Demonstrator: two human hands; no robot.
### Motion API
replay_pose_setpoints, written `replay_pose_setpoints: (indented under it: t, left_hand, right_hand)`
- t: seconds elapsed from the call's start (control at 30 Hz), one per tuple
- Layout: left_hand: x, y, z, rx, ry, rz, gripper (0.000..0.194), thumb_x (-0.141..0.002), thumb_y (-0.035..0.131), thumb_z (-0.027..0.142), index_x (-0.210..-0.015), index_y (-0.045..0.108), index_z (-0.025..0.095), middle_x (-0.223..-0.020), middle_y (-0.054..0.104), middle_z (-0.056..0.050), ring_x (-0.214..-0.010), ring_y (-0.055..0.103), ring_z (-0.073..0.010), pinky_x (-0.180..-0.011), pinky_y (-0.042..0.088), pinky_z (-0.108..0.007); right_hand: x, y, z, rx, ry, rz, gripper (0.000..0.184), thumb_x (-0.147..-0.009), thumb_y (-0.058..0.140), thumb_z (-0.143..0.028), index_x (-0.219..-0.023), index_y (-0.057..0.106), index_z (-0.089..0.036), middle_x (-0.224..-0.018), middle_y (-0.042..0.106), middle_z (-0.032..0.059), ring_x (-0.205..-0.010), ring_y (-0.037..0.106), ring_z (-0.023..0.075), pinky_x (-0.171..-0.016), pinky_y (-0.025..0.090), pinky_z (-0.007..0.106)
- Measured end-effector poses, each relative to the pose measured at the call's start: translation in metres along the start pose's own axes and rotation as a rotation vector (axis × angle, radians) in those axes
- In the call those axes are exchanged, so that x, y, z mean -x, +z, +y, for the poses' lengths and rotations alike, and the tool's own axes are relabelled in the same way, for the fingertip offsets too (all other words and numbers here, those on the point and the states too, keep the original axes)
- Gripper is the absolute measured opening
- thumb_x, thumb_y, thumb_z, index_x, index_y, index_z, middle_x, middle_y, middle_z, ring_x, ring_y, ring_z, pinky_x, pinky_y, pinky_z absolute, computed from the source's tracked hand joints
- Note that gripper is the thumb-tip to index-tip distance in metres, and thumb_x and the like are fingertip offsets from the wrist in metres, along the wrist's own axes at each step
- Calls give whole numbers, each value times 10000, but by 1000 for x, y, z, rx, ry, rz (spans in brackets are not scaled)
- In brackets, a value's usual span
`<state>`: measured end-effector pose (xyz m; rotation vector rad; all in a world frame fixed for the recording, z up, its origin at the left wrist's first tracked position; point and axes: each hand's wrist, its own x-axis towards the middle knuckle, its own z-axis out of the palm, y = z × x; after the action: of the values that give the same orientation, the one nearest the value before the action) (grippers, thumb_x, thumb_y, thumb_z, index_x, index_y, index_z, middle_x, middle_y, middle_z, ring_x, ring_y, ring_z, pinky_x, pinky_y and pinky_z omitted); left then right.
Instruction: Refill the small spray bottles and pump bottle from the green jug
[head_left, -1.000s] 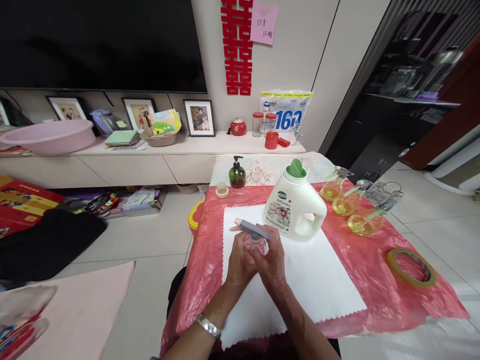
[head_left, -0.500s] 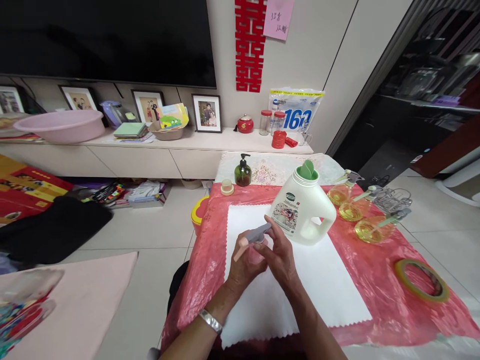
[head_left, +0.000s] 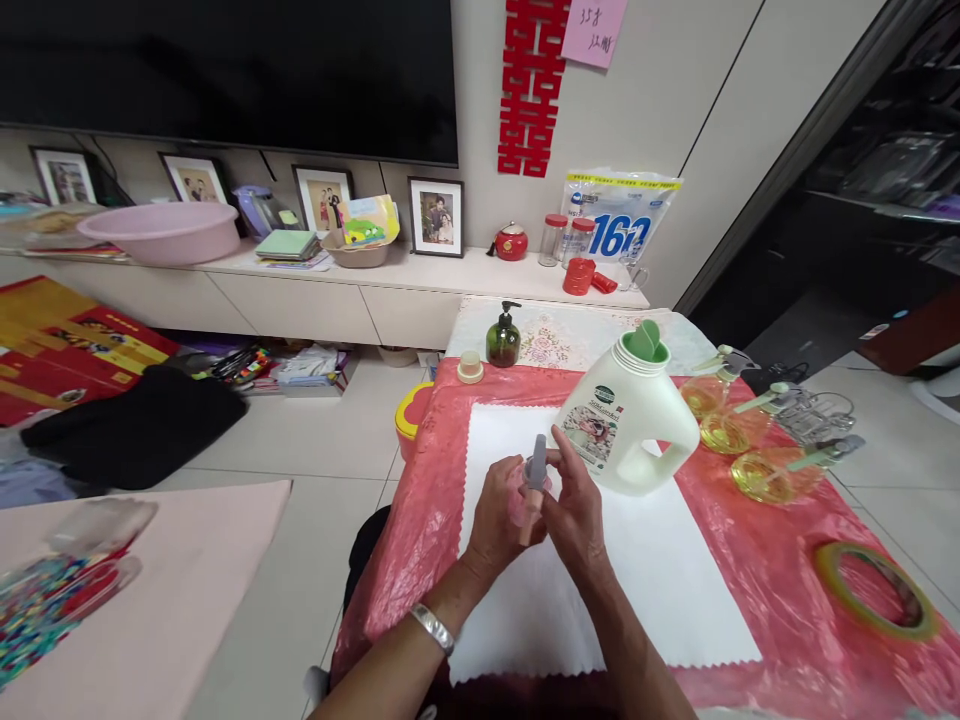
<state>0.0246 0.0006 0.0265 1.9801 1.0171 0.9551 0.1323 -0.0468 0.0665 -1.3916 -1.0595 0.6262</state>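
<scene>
Since half a second ago, the grey spray top (head_left: 538,460) has swung round: its pale pink nozzle (head_left: 532,508) pointed down to the left and now points back toward the wearer. It sits on a small pink bottle (head_left: 516,500), held above the left part of a white cloth (head_left: 675,590). Left-hand (head_left: 491,515) fingers are wrapped around the bottle, clamped on it. Right-hand (head_left: 579,512) thumb and fingers are bent close about the top, the forefinger raised apart; whether they grip or only touch it, I cannot tell.

Just beyond the right fingertips stands a white jug (head_left: 645,430), upright, with a green scoop (head_left: 646,340) in its open mouth; it leaves little room on that side. Bare cloth runs to the right of the right forearm, down to a scalloped edge. Left of the cloth, a strip of red plastic sheet (head_left: 397,560) lies open to the table's edge. Near the table's far end, a green pump bottle (head_left: 503,342) and a cap (head_left: 470,368) stand side by side. Right of the jug, across a narrow gap, are three spray bottles (head_left: 776,475); a tape roll (head_left: 830,577) lies near the right edge.
</scene>
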Motion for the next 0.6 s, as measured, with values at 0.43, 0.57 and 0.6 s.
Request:
replay_pose_setpoints:
  t: [0.43, 0.57, 0.6]
  left_hand:
    - [-1, -1, 7, 74, -48, 29, 492, -639, 781, 404, -1073, 642, 221, -1139, 679, -113, -1103, 644, -339, -991, 547, -494]
    - [1, 3, -4, 117, -14, 32, 637, -637, 792, 381, -1216, 580, 221, -1228, 652, -117, -1169, 622, -334, -1056, 507, -494]
    - [2, 4, -8, 132, -4, 32, 682, -632, 801, 395, -1244, 559, 216, -1249, 638, -123, -1190, 612, -336, -1071, 496, -496]
  right_hand:
    - [-9, -7, -9, -130, -38, -141, 677, -803, 773, -390, -1424, 519, -303, -1071, 626, 41, -989, 634, 222, -960, 542, 482]
    - [-11, -11, -12, -245, -28, -167, 620, -851, 737, -375, -1425, 514, -305, -1097, 689, 54, -945, 664, 219, -908, 567, 482]
    - [-12, -13, -15, -279, -29, -171, 601, -870, 720, -371, -1429, 510, -303, -1109, 700, 62, -952, 673, 225, -913, 566, 492]
